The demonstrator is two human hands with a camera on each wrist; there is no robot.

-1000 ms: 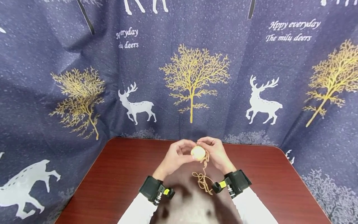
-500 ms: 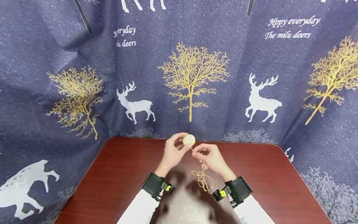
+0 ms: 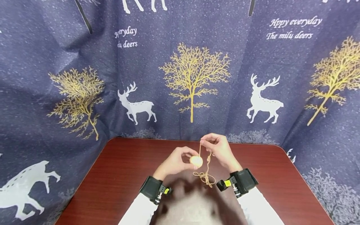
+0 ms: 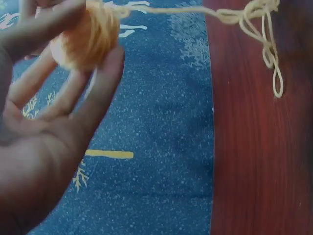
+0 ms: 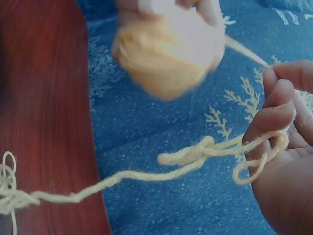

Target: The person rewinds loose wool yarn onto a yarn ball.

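Note:
A pale yellow ball of yarn is gripped between the thumb and fingers of my left hand. Up and to the right of it, my right hand pinches the strand that runs taut from the ball. In the right wrist view the yarn ball shows its wound strands, and slack loops of yarn hang around the lower fingers of my right hand. From there a loose length drops to a small tangle of yarn at the table.
The reddish-brown wooden table lies beneath both hands. A dark blue curtain with deer and tree prints hangs right behind its far edge. Each wrist wears a black strap with a camera.
My right hand went from beside the ball down to its lower right, then up above it, drawing the strand along. My left hand raised the ball, then lowered it and turned it.

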